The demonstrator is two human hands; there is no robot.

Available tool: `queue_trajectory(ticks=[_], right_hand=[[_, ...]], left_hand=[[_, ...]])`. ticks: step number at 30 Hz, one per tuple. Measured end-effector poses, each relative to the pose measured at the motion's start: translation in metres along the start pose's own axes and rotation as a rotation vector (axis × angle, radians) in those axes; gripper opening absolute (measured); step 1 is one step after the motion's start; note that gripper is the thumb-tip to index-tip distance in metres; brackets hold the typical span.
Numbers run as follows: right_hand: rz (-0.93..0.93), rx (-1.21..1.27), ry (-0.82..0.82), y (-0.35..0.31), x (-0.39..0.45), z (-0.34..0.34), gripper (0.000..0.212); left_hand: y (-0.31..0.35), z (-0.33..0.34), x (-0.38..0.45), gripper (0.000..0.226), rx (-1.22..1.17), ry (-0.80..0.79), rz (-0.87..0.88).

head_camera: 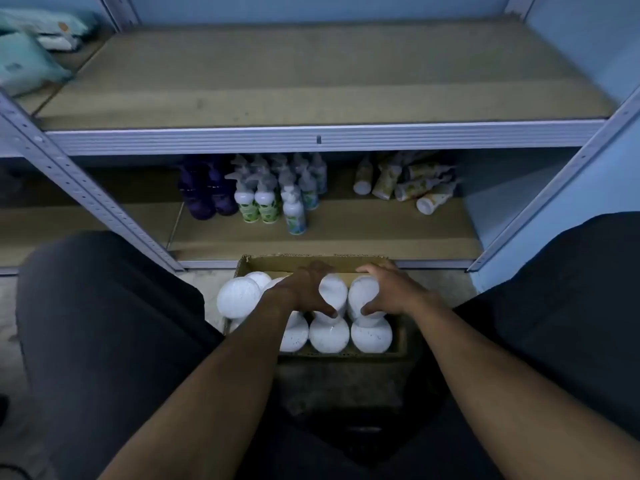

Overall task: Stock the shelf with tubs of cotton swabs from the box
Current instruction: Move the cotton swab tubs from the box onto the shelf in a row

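Observation:
An open cardboard box [308, 262] sits on the floor between my knees, packed with several round white-lidded tubs of cotton swabs. My left hand [304, 289] wraps around one tub [333, 292] in the box's far row. My right hand [391, 289] wraps around the tub beside it [362, 294]. Both tubs stand a little higher than the rest. Other tubs [329, 334] fill the near row, and one [238, 296] stands at the box's left edge. The brown shelf board [311, 71] above holds nothing in its middle.
The lower shelf [346, 233] holds purple bottles [204, 192], white pump bottles [266, 199] and toppled yellow-labelled bottles [412, 185]. Teal packages [27, 64] lie on the upper shelf's left. Grey perforated uprights [86, 192] frame the bay. My dark-trousered knees [104, 323] flank the box.

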State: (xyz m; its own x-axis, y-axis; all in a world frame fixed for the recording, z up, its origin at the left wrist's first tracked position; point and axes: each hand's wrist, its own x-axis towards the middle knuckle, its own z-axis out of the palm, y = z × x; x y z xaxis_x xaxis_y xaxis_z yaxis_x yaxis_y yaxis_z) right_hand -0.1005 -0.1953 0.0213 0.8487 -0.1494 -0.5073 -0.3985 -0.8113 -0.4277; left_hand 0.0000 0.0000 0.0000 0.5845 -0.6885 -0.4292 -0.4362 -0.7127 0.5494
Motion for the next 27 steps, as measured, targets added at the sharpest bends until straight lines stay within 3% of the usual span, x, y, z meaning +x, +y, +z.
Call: queue_trajectory(ticks=[9, 27], right_hand=[[0.034, -0.139, 0.011, 0.002, 0.007, 0.013, 0.099], [0.043, -0.197, 0.028, -0.004, 0.012, 0.024, 0.082]], left_hand=[[-0.005, 0.022, 0.015, 0.113, 0.2, 0.015, -0.003], [0.005, 0.024, 0.024, 0.091, 0.353, 0.044, 0.02]])
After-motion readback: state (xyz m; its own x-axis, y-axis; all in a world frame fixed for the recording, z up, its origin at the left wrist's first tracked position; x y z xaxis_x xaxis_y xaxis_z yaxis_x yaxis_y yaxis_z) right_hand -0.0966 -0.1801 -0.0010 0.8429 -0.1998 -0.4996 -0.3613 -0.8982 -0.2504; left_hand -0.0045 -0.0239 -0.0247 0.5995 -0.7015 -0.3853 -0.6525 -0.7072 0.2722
